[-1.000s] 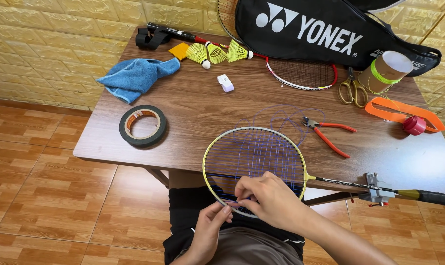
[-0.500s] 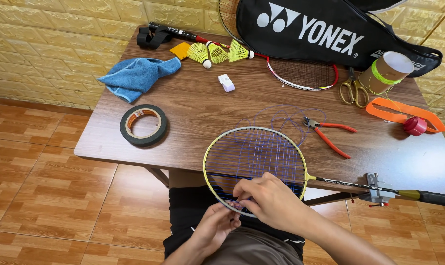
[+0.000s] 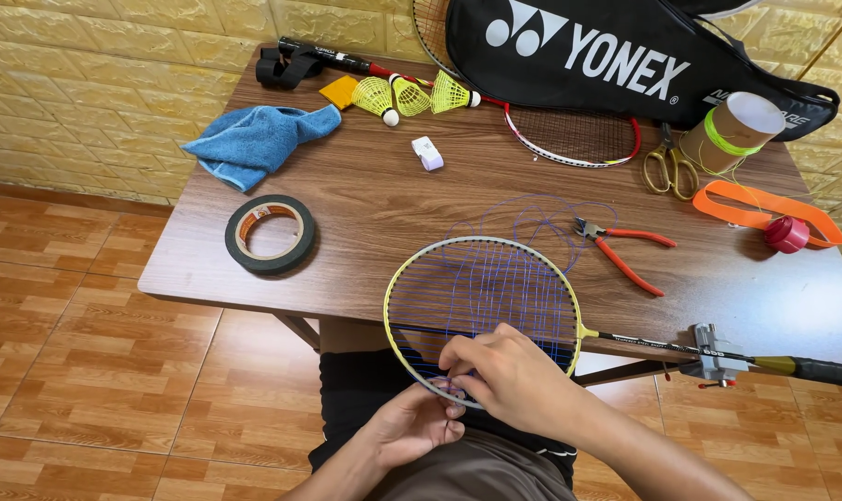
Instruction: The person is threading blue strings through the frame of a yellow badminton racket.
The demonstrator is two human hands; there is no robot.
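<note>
The step in hand looked to be weaving purple string (image 3: pixel 481 297) through a yellow-framed racket (image 3: pixel 398 306), which lay in the lower middle of the frame with its head overhanging the near edge of the counter (image 3: pixel 365 213) and its shaft held in a small metal clamp (image 3: pixel 715 351) at the lower right. The right hand (image 3: pixel 504 376) rested on the lower part of the string bed, its fingers (image 3: pixel 458 353) pressed together on what seemed to be a strand near the frame's bottom rim. The left hand (image 3: pixel 416 422) sat just below that rim, fingers curled upward and touching the frame or a strand; whether they pinched anything could not be told. The next move would likely call for a fine pull of the strand through the crossing strings or a grommet, with the frame kept steady.

Loose loops of the string lay above the racket head, and red-handled pliers (image 3: pixel 625 252) were just to its right. A roll of black tape (image 3: pixel 270 235) sat at middle left and a blue cloth (image 3: pixel 254 139) at upper left.

Compared with a second earlier, the left hand had dropped lower and turned palm-up with its fingers closing in under the rim, while the right hand had barely shifted
</note>
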